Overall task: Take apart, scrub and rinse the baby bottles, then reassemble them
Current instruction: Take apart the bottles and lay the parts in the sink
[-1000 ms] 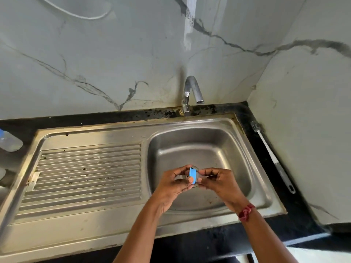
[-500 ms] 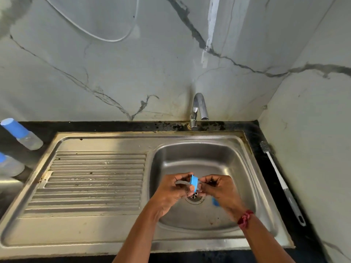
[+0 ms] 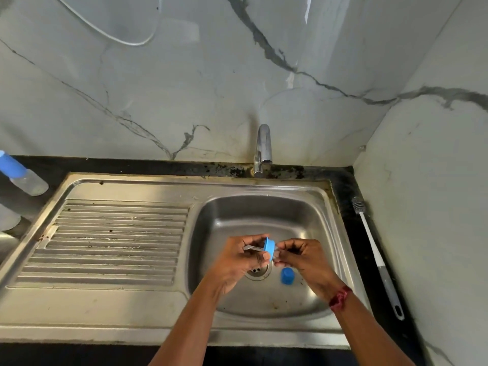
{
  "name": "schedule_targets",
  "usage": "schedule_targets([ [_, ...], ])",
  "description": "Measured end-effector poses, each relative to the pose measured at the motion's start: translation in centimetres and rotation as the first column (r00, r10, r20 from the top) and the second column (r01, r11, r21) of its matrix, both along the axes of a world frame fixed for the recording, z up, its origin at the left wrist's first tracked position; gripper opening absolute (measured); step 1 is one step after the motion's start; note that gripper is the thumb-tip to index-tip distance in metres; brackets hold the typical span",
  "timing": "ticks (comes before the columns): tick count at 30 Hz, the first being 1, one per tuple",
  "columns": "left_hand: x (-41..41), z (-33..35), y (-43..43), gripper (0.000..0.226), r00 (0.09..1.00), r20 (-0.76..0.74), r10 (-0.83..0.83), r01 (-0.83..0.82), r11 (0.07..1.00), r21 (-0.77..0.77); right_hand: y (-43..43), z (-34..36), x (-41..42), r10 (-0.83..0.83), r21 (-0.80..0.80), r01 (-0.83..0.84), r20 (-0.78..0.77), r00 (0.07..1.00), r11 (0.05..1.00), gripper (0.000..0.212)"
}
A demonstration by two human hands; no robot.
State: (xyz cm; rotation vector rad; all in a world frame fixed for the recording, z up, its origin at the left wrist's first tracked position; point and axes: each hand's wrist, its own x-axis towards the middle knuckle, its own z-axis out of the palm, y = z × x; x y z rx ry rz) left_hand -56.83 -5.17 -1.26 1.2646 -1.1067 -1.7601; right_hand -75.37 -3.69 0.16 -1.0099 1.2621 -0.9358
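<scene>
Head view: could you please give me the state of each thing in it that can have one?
tap, off, no water running.
blue ring, held over the basin, pinched by left hand and right hand.
blue cap, loose, lying in the basin beside the drain.
bottle brush, lying untouched on the counter right of the sink.
capped bottle, assembled, on the counter left of the sink.

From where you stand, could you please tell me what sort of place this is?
Probably a home kitchen's washing-up corner: a stainless steel sink with a ribbed drainboard, a tap against marble-patterned walls, and a bottle brush lying on the black counter.
</scene>
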Motion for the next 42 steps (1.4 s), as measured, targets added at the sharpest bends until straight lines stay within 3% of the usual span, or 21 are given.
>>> schedule_targets([
  [10,0.7,-0.5,-0.4,0.045,0.999,-0.047,0.020,-0.019,1.000,0.010,-0.7,-0.2,0.9,-0.012,-0.018,0.011,-0.048,0.999,1.000,0.009],
  [24,1.1,-1.2,-0.8,0.046,0.994,-0.110,0.001,0.003,0.999,0.042,-0.7,-0.4,2.4,-0.079,-0.057,0.066,-0.269,0.960,0.996,0.008],
  [36,2.0,-0.8,-0.8,0.049,1.000,-0.020,-0.010,0.010,0.999,-0.032,0.8,-1.0,3.3,-0.232,0.110,0.224,0.067,0.970,0.968,0.024],
  [40,2.3,-0.9,-0.8,0.049,1.000,-0.028,-0.013,0.011,0.998,-0.058,1.1,-1.4,3.3,-0.283,0.200,0.235,0.257,0.924,0.951,0.037],
  [42,2.0,-0.9,-0.8,0.050,0.999,0.037,-0.025,0.028,0.994,-0.103,1.0,-1.8,3.2,-0.323,0.235,0.256,0.320,0.891,0.938,0.040],
])
